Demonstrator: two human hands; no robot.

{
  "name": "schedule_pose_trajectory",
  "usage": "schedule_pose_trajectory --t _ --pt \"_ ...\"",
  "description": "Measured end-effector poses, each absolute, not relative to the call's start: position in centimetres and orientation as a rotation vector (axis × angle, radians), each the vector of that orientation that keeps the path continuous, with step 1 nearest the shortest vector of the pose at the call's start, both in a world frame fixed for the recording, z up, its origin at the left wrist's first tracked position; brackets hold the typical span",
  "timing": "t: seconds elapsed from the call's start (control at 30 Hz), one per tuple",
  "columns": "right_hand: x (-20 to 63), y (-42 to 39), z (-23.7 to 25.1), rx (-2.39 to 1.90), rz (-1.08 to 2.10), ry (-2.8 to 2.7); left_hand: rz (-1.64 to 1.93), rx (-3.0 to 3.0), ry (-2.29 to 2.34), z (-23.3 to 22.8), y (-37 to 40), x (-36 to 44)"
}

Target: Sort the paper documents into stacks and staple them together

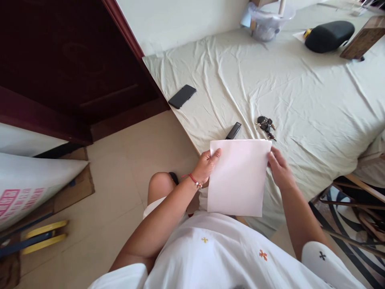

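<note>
A blank white stack of paper (237,178) is held up in front of my body, over the table's near edge. My left hand (206,165) grips its left edge near the top corner, thumb lying on the front. On the opposite side, my right hand (279,166) pinches the upper right edge. The fingers of both hands are partly hidden behind the sheets. Just beyond the top edge of the paper lies a small black object (234,130), its lower end covered. A bunch of keys (266,126) rests on the cloth to the right of it.
A pale wrinkled cloth (300,92) covers the table. A black phone (182,96) lies near its left edge. Farther back are a clear plastic tub (267,24), a black case (329,36) and a wooden block (365,38). A white sack (33,184) stands on the floor at left.
</note>
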State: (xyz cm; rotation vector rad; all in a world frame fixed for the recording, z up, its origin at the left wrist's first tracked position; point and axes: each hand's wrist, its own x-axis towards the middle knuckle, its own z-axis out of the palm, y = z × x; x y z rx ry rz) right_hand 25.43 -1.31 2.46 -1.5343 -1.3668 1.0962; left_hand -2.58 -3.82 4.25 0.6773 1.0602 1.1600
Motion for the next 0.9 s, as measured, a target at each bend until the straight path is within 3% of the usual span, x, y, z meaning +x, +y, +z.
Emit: schedule_pose_trajectory --t 0.1,0.17,0.5,0.9 --pt "25.8 -4.6 0.5 -1.467 1.586 -1.115 1.214 0.562 1.064 3.6 -3.3 -2.3" --pt "25.3 -5.9 0.2 -1.459 1.715 -0.988 1.247 0.482 1.088 3.1 -2.9 -2.0" --pt "26.6 -5.6 1.7 -1.548 1.82 -0.956 1.302 0.507 0.923 2.3 -0.8 -2.6" --pt "28.4 -5.4 2.3 -1.565 1.788 -1.037 1.177 0.875 1.156 -0.2 0.5 -3.0"
